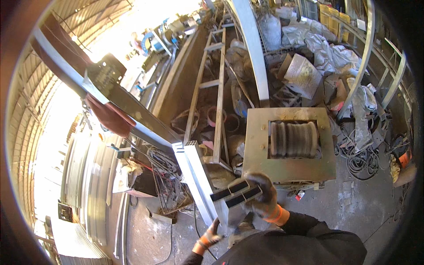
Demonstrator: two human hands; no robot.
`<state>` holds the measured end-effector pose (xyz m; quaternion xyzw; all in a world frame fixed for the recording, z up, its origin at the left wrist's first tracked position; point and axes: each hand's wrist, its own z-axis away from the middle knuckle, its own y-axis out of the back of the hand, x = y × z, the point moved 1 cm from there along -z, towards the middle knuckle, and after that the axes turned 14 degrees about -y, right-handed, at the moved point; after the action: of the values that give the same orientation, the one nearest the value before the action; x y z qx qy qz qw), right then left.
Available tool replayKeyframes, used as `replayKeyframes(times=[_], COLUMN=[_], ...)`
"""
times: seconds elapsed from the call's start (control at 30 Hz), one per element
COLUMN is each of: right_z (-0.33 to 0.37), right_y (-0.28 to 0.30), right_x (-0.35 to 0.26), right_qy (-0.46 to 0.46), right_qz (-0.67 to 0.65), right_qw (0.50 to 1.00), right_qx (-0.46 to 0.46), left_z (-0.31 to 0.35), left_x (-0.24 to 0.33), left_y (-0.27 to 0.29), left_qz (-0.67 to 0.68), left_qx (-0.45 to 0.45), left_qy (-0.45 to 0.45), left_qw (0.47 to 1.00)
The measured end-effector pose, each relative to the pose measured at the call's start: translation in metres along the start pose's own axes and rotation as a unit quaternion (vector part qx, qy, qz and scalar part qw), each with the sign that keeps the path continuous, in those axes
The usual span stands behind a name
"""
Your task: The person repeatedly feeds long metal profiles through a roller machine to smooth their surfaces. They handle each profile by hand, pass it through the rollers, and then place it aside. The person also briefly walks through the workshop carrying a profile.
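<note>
Two gloved hands are at the work as I watch: the right hand [263,201] wraps over the open end of the metal tubes [238,213], while the left hand [210,237] is low beside them, and I can't tell whether it grips. The tubes are in front of the dark jacket [291,247], beside a long shiny bar [194,174] and near the machine [260,164] with its blurred roller [294,139]. I'd keep fingertips off those edges and cuffs well clear of the roller, which seems to be turning.
</note>
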<state>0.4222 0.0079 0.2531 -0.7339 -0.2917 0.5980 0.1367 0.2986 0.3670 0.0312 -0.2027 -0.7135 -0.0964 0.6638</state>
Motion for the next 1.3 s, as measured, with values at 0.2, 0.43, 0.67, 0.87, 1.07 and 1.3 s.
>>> replayKeyframes(times=[0.2,0.43,0.67,0.87,1.07,1.3], right_z=[0.024,0.215,0.403,0.420,0.392,0.418], right_y=[0.014,0.029,0.013,0.036,0.114,0.157], right_x=[-0.070,0.044,0.102,0.044,0.005,-0.023], right_qy=[0.017,0.032,-0.040,-0.154,-0.195,-0.261], right_qz=[0.030,0.162,0.186,-0.313,-0.417,-0.379], right_qw=[0.998,0.977,0.979,0.934,0.887,0.887], right_qx=[0.053,-0.137,0.078,-0.081,-0.028,0.048], left_z=[-0.029,-0.014,0.050,0.234,0.461,0.525], left_x=[0.054,0.166,0.199,0.157,-0.049,-0.175], left_y=[-0.184,-0.261,-0.376,-0.411,-0.431,-0.457], left_qz=[-0.298,-0.221,-0.241,-0.359,-0.379,-0.274], left_qx=[0.214,0.257,0.229,0.099,0.229,0.257], left_qy=[-0.042,-0.236,-0.276,-0.211,0.020,0.145], left_qw=[0.929,0.911,0.902,0.904,0.896,0.915])
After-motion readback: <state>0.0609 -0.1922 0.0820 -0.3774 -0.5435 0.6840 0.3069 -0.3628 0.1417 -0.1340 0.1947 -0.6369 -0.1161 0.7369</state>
